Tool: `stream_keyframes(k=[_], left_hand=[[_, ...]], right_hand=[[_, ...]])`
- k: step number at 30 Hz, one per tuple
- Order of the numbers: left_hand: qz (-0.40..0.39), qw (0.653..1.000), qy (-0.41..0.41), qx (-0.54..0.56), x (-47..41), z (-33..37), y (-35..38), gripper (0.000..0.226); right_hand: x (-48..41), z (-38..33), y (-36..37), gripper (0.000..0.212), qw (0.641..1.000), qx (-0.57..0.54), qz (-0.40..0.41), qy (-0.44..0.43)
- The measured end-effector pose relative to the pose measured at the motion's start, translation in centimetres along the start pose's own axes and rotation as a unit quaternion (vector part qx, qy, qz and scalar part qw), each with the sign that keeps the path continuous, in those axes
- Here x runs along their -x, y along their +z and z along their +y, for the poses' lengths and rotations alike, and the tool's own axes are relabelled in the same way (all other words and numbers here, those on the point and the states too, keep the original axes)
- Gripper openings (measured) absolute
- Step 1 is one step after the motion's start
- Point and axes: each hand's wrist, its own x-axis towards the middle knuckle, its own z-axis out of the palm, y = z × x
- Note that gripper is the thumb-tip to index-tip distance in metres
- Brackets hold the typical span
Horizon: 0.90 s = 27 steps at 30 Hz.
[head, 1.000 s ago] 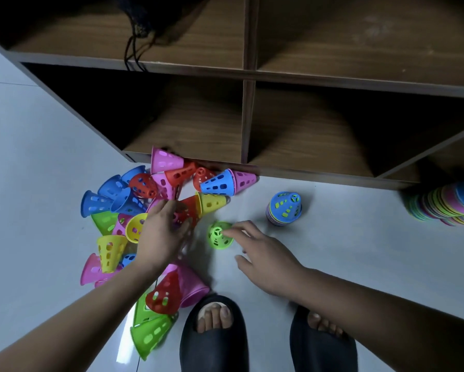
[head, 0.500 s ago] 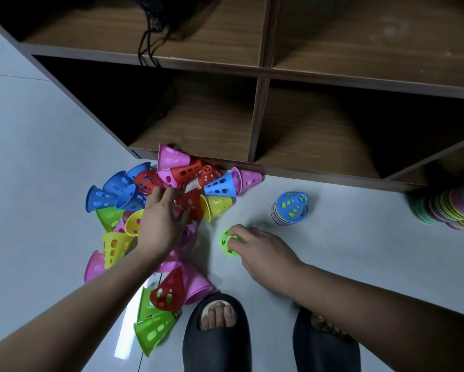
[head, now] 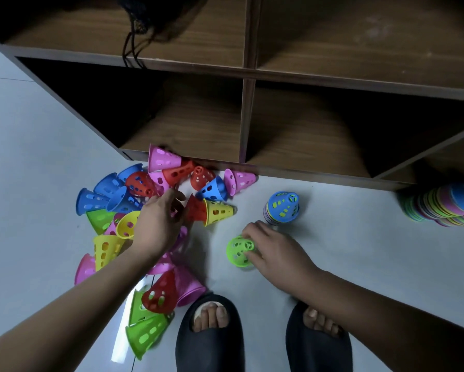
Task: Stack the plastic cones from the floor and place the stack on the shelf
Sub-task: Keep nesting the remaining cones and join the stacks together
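Cones litter the frame's left; right hand grips a green cone; left hand curls over them, hold unclear.

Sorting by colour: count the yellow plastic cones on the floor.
3 yellow perforated plastic cones: one just right of the left hand; one left of that hand; one nearer the person. Others may be hidden.
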Motion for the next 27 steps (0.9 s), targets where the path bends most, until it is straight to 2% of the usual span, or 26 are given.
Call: stream_keyframes(k=[5,9,14,16,20,27], left_hand=[[0.017,0.998,0.029,0.051,1.2,2.3,-0.8,0.019],[0.054,0.993,0.012,0.109,1.3,4.0,-1.9,0.009],[0.065,0.955,-0.042,0.287,0.7,6.3,-3.2,0.001],[0.063,0.937,-0.048,0.340,0.4,7.6,-3.1,0.005],[0.041,0.901,-0.061,0.427,-0.3,10.4,-1.9,0.004],[-0.028,0.892,-0.031,0.451,-0.3,14.7,0.1,0.006]], right_hand=[[1.1,-0.8,-4.1,0.025,0.991,-0.081,0.098,0.046],[1.6,-2.0,-7.8,0.024,0.977,-0.114,0.173,0.056],[2.2,-2.4,-11.9,0.021,0.957,-0.104,0.263,0.068],[2.2,-1.7,-12.9,0.021,0.948,-0.086,0.295,0.083],[2.2,0.6,-12.6,0.021,0.949,-0.054,0.290,0.108],[2.8,3.0,-9.5,0.023,0.955,-0.088,0.254,0.123]])
